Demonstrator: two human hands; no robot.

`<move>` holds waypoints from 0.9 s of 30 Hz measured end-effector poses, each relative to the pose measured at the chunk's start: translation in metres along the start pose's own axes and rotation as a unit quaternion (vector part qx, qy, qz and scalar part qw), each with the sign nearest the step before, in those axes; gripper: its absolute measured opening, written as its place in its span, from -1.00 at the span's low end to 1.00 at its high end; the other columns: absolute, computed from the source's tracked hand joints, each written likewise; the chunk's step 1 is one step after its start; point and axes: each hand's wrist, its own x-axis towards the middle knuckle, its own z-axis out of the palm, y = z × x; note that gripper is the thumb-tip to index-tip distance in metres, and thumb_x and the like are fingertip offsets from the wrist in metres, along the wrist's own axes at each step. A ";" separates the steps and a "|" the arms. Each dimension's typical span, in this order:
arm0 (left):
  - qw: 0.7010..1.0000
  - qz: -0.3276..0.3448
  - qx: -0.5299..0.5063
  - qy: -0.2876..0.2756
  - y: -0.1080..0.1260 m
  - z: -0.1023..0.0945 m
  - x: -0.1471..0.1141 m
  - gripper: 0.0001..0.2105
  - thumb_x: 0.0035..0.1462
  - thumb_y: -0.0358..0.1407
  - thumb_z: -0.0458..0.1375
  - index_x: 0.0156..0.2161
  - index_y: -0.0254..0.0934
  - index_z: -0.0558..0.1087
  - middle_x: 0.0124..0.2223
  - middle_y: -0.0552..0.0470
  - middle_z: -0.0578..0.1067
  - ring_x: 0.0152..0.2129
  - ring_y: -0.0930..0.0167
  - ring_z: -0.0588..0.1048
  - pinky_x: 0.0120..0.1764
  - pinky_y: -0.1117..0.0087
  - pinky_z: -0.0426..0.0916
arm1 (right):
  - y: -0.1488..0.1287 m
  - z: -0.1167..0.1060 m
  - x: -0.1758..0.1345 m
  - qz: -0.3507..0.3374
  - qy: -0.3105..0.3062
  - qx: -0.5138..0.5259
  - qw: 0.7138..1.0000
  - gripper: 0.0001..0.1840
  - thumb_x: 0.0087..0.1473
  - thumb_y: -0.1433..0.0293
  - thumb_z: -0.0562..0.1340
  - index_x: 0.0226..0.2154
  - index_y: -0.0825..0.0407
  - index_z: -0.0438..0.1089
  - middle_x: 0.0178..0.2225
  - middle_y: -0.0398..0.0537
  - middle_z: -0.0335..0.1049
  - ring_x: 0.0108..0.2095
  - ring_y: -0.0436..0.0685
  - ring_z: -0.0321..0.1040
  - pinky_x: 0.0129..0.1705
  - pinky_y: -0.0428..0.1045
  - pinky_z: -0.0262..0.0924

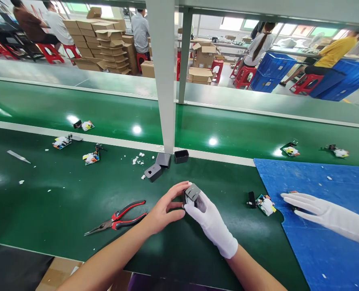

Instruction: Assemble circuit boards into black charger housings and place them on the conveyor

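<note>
My bare left hand (164, 210) and my white-gloved right hand (209, 220) meet over the green bench, both gripping a small dark grey plastic housing (192, 193). The left fingertips pinch its left side; the gloved fingers cup it from below and right. Red-handled needle-nose pliers (121, 218) lie on the bench just left of my left wrist. Two more grey housings (153, 172) (163, 160) and a black open shell (181, 156) sit beyond my hands by the grey post.
A co-worker's white-gloved hand (306, 208) rests on a blue mat (318, 242) at right. A small black part (251, 199) and circuit assembly (265, 204) lie by the mat's edge. Other assemblies (91, 157) dot the bench; tweezers (18, 156) lie far left. White debris (138, 159).
</note>
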 end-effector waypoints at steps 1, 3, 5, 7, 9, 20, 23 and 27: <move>1.000 -0.016 -0.024 0.005 0.000 -0.001 0.001 -0.51 0.16 -0.12 0.22 0.19 -0.08 0.35 0.34 -0.10 0.20 0.18 0.14 0.33 0.01 0.23 0.46 | 0.000 -0.001 0.000 -0.004 0.001 -0.013 1.000 -0.41 0.10 0.21 0.33 0.17 -0.04 0.30 0.02 -0.01 0.46 0.04 0.22 0.40 0.12 0.12 0.31; 0.998 -0.042 -0.039 0.027 0.000 0.000 0.002 -0.56 0.17 -0.13 0.23 0.15 -0.12 0.41 0.26 -0.12 0.34 0.14 0.16 0.37 -0.01 0.27 0.46 | 0.002 -0.001 -0.001 -0.005 0.002 -0.035 0.999 -0.38 0.10 0.22 0.33 0.19 -0.05 0.28 0.04 -0.01 0.46 0.05 0.22 0.41 0.12 0.12 0.32; 0.997 -0.051 -0.036 0.042 0.002 0.002 0.002 -0.61 0.16 -0.19 0.25 0.10 -0.13 0.46 0.21 -0.10 0.39 0.11 0.19 0.40 0.02 0.29 0.44 | 0.004 -0.001 -0.002 -0.004 0.003 -0.046 0.999 -0.33 0.08 0.23 0.35 0.22 -0.04 0.25 0.05 0.00 0.45 0.04 0.22 0.43 0.11 0.12 0.34; 0.997 -0.040 -0.033 0.049 0.003 0.003 0.001 -0.64 0.14 -0.23 0.27 0.06 -0.12 0.50 0.25 -0.08 0.35 0.09 0.20 0.42 0.06 0.29 0.42 | 0.007 -0.001 -0.004 -0.007 0.003 -0.049 0.999 -0.28 0.06 0.26 0.36 0.25 -0.04 0.21 0.06 0.01 0.46 0.01 0.21 0.46 0.10 0.11 0.36; 0.998 -0.025 -0.028 0.053 0.006 0.004 -0.001 -0.66 0.12 -0.26 0.28 0.04 -0.12 0.52 0.27 -0.09 0.33 0.08 0.20 0.43 0.07 0.28 0.41 | 0.011 -0.001 -0.005 -0.023 0.003 -0.058 0.998 -0.27 0.06 0.27 0.35 0.26 -0.06 0.20 0.08 0.02 0.45 0.00 0.20 0.47 0.08 0.10 0.38; 0.990 -0.006 -0.076 0.118 0.003 0.008 0.001 -0.67 0.07 -0.25 0.35 -0.02 -0.16 0.56 0.18 -0.14 0.41 0.06 0.20 0.47 0.06 0.29 0.44 | 0.000 -0.007 -0.013 -0.280 0.054 -0.362 0.887 -0.44 0.17 0.46 0.24 0.21 -0.08 0.24 0.28 0.16 0.11 0.19 0.29 0.27 0.15 0.23 0.32; 0.990 0.003 -0.091 0.106 0.005 0.010 0.001 -0.67 0.04 -0.24 0.37 -0.04 -0.17 0.57 0.15 -0.15 0.44 0.02 0.21 0.50 0.02 0.31 0.46 | -0.006 -0.007 -0.019 -0.397 0.043 -0.401 0.824 -0.51 0.14 0.58 0.18 0.12 -0.02 0.30 0.13 0.13 0.27 0.15 0.26 0.27 0.14 0.24 0.32; 0.990 0.018 -0.102 0.093 0.007 0.011 0.001 -0.64 -0.02 -0.31 0.41 -0.06 -0.16 0.58 0.16 -0.16 0.44 -0.09 0.27 0.57 -0.06 0.35 0.50 | -0.012 -0.002 -0.024 -0.475 0.061 -0.440 0.759 -0.60 0.08 0.62 0.15 -0.06 -0.02 0.39 -0.17 -0.04 0.42 -0.09 0.14 0.38 0.11 0.19 0.29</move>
